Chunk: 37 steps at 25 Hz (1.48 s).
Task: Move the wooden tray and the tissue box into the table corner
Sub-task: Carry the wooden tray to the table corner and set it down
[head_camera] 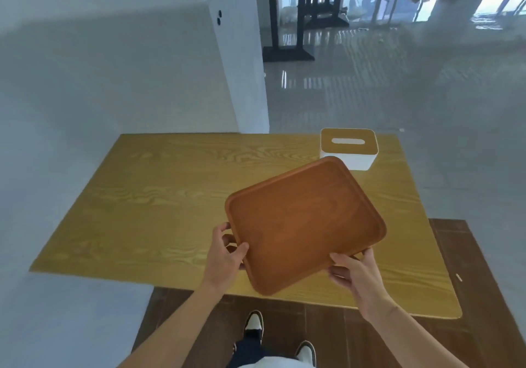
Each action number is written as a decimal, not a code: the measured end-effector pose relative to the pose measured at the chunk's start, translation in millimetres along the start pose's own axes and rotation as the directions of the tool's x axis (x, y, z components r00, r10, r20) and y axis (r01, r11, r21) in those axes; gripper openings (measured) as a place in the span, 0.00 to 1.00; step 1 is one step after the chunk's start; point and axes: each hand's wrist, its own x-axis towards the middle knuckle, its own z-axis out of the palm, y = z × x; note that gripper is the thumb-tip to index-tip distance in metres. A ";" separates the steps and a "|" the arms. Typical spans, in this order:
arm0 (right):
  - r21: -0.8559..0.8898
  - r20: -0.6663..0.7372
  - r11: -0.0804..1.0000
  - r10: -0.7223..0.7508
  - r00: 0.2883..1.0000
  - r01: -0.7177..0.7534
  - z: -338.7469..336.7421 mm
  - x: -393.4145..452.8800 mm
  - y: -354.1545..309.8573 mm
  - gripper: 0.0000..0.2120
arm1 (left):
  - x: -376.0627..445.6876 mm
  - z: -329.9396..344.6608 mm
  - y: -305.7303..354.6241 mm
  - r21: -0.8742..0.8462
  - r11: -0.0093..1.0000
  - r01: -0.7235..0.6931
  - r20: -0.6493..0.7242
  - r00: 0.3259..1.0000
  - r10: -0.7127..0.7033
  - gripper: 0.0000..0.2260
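A reddish-brown wooden tray (pixel 304 222) with rounded corners is held above the yellow wood-grain table (pixel 159 197), turned at an angle. My left hand (pixel 225 256) grips its near left edge, thumb on top. My right hand (pixel 355 273) grips its near right edge. The tissue box (pixel 349 147), white with a wooden lid and a slot, stands on the table near the far right corner. The tray's far corner overlaps the box's front in view.
A white wall (pixel 113 69) runs along the table's far left side. Beyond the table lies a glossy floor with a black-legged table (pixel 299 17) in the background. Dark wood flooring and my shoes (pixel 253 325) are below the near edge.
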 end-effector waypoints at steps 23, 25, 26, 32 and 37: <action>-0.309 0.075 0.950 -0.018 0.997 0.041 290.7 -49.8 108.7 0.15 | -4.0 -329.0 -85.1 -0.004 1.000 -0.009 -0.180 0.984 0.008 0.24; -0.319 0.041 0.947 -0.015 0.999 0.027 298.7 -48.9 109.9 0.14 | 8.6 -338.7 -84.8 0.012 1.000 -0.013 -0.148 0.989 0.015 0.24; -0.325 0.025 0.945 -0.012 1.000 0.020 301.5 -46.2 110.0 0.14 | 15.9 -341.2 -84.3 0.023 1.000 -0.018 -0.133 0.991 0.021 0.24; -0.324 -0.025 0.946 -0.013 1.000 0.004 316.9 -8.0 96.2 0.12 | 74.8 -339.3 -74.4 0.105 0.994 -0.021 -0.059 0.998 0.027 0.24; -0.286 -0.057 0.958 0.007 0.998 -0.023 327.3 38.3 81.2 0.12 | 135.6 -331.2 -56.4 0.222 0.975 -0.026 -0.018 0.999 0.031 0.24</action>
